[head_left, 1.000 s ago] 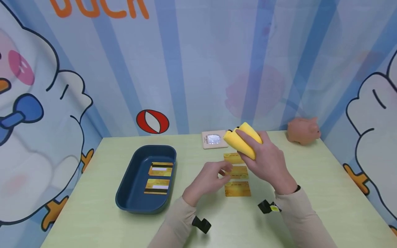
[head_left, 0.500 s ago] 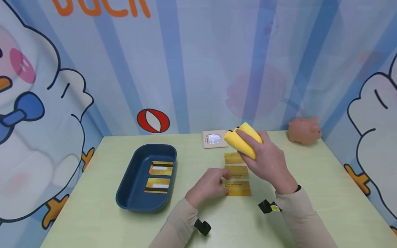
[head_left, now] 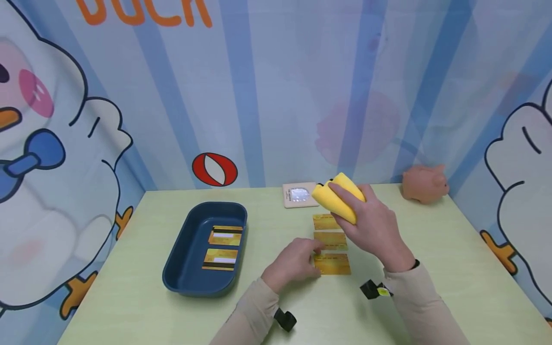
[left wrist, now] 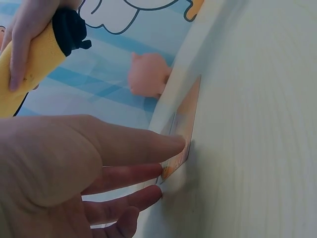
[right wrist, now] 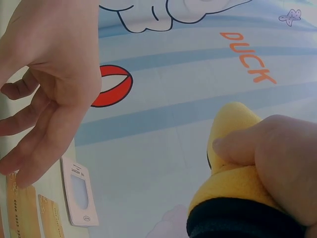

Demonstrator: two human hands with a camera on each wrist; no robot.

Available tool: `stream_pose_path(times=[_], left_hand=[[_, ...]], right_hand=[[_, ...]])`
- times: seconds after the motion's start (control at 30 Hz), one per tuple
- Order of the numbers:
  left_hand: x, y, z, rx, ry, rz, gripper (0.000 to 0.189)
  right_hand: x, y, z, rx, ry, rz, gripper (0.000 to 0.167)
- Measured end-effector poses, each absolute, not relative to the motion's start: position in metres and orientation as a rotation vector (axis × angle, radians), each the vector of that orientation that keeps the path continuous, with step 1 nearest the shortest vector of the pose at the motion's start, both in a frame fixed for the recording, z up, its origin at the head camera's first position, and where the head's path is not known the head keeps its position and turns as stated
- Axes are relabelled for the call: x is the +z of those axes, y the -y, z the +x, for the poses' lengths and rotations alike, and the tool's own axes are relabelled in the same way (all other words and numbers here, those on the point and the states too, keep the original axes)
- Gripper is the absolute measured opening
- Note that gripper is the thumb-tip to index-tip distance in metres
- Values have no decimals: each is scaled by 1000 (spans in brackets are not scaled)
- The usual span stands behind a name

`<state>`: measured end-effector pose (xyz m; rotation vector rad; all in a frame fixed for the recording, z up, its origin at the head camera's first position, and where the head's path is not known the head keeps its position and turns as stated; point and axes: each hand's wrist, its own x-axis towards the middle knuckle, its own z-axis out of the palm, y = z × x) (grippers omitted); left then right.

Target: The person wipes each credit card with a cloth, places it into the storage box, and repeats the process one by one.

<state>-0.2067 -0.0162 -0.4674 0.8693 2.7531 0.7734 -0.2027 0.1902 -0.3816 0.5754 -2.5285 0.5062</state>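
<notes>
On the table, three gold bank cards lie in a column; the nearest card [head_left: 332, 264] has my left hand [head_left: 293, 264] at its left edge. In the left wrist view, the thumb touches a card [left wrist: 187, 111] and the other fingers reach past its near end, rather straight. The middle card [head_left: 331, 241] and the far card [head_left: 325, 221] lie flat behind it. Raised above the column, my right hand [head_left: 377, 227] grips a soft yellow pouch-like thing [head_left: 334, 203] with a black rim, its exact kind unclear. The thumb presses into it in the right wrist view.
A dark blue tray [head_left: 174, 268] stands at the left, holding two gold cards [head_left: 220, 258] with their striped backs up. Behind the column lies a pale pink card holder [head_left: 290, 196] with a window. A pink piggy bank [head_left: 424, 184] stands at the back right, before the printed curtain.
My left hand has come down toward the front, from beside the middle card to the left edge of the nearest one. The right hand stays put with the yellow pouch-like thing.
</notes>
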Motion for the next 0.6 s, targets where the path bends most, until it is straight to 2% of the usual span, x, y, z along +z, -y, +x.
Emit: stream_pose_path(times=[0.23,0.6], left_hand=[[-470,12,-206,728,-2778,860,60],[-474,12,-209,721,-2783,874,60]], right_hand=[[-383,-190,-203,497,2544,576,66],[-384,-189,-204,490,2548,574,66]])
